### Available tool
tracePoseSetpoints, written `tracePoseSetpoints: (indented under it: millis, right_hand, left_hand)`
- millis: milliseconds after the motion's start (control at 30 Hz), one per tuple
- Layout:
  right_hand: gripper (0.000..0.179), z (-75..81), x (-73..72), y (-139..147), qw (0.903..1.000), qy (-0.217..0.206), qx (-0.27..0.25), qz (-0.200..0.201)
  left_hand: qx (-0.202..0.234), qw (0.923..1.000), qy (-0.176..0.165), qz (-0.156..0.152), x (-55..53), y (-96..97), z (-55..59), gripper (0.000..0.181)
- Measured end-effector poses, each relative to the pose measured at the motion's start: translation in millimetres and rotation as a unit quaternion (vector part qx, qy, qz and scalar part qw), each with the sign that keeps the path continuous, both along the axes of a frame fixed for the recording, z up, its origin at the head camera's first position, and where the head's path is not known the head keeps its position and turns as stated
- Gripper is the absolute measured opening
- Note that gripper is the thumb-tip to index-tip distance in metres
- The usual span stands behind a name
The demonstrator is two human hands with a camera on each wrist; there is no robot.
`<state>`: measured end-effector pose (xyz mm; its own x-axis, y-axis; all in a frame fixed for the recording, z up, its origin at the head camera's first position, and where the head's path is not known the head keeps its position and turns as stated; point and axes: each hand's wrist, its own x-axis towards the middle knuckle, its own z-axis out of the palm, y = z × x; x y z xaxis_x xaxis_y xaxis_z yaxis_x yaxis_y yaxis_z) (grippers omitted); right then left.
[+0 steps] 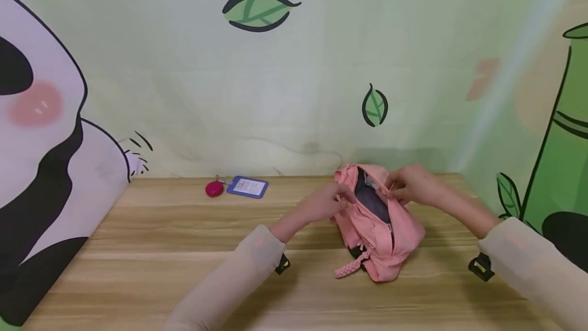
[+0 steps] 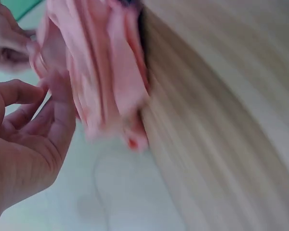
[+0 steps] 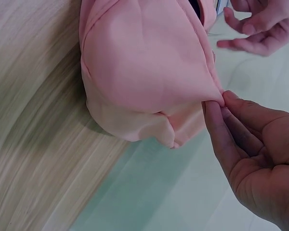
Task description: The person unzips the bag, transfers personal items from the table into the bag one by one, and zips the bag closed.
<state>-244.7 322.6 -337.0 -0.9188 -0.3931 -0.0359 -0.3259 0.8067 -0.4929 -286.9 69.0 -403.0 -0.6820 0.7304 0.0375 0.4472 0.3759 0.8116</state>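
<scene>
A pink fabric bag [image 1: 406, 231] lies on the table with its long zipped mouth spread apart, showing a dark lining [image 1: 371, 201] inside. My right hand [image 1: 415, 185] pinches the right edge of that mouth between thumb and fingertips; the right wrist view shows the cloth [image 3: 154, 62] drawn to a point there. At the opposite edge is my left hand [image 1: 323, 203], its fingers loosely bent. In the right wrist view the left hand [image 3: 265, 26] has spread fingers with nothing between them. A braided pink pull [image 1: 351, 268] hangs from the bag's near end.
On the wooden table [image 1: 184, 249], toward the back left, lie a round red badge reel [image 1: 214, 188] and a blue card holder [image 1: 248, 187] with a white card. A printed cloth backdrop [image 1: 303, 91] rises right behind the table's far edge.
</scene>
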Motion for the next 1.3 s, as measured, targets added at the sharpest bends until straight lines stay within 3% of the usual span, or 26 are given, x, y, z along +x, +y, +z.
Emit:
tracePoseSetpoints:
  millis: [100,267,367,433,533,600,667,800,900,967,1067,1167,1300]
  right_hand:
    - [0.008,-1.3,-0.3,-1,1.0000,-0.002,0.004,-0.002]
    - [0.008,-1.4,0.3,-2,0.9998,0.012,0.016,0.001]
    - [0.007,-0.6,0.8,-2,0.9997,0.014,0.017,0.002]
    - [0.007,-0.1,1.2,-2,0.9998,0.014,0.017,0.001]
    - [0.007,0.1,1.2,-1,0.9998,0.011,0.016,-0.001]
    - [0.007,0.2,1.3,-1,0.9998,0.012,0.017,-0.002]
    - [0.007,0.1,1.2,-2,0.9997,0.013,0.019,-0.003]
    - [0.007,0.1,1.4,-2,0.9997,0.015,0.020,-0.004]
    - [0.007,0.3,2.5,-3,0.9996,0.018,0.020,-0.005]
    - [0.007,0.4,3.1,-3,0.9997,0.017,0.015,-0.004]
    - [0.007,-0.3,3.5,-2,0.9998,0.019,0.009,-0.004]
    - [0.007,-1.4,4.4,-2,0.9998,0.021,0.006,-0.004]
    - [0.007,-3.4,4.5,-1,0.9993,0.031,0.017,-0.008]
  left_hand:
    - [-0.051,0.9967,0.047,0.042,-8.0,-31.9,-7.1,0.020]
    - [-0.114,0.9779,0.126,0.122,-22.9,-96.7,-22.5,0.022]
    - [-0.146,0.9562,0.185,0.174,-36.5,-140.0,-30.6,0.030]
    - [-0.163,0.9370,0.219,0.218,-47.0,-167.9,-35.3,0.035]
    - [-0.172,0.9153,0.231,0.281,-61.4,-204.9,-42.4,0.041]
    - [-0.172,0.9115,0.218,0.303,-67.8,-224.4,-44.8,0.045]
    - [-0.175,0.9132,0.206,0.304,-72.6,-239.2,-46.3,0.047]
    - [-0.195,0.9248,0.164,0.282,-76.7,-254.9,-45.7,0.050]
    - [-0.223,0.9245,0.145,0.273,-77.3,-258.9,-44.4,0.043]
    - [-0.242,0.9213,0.146,0.267,-77.4,-259.3,-42.9,0.031]
    - [-0.263,0.9156,0.174,0.249,-76.7,-258.1,-37.7,0.004]
    - [-0.277,0.9145,0.188,0.227,-73.9,-257.7,-31.5,0.012]
    - [-0.288,0.9169,0.177,0.211,-67.7,-262.8,-26.6,0.014]
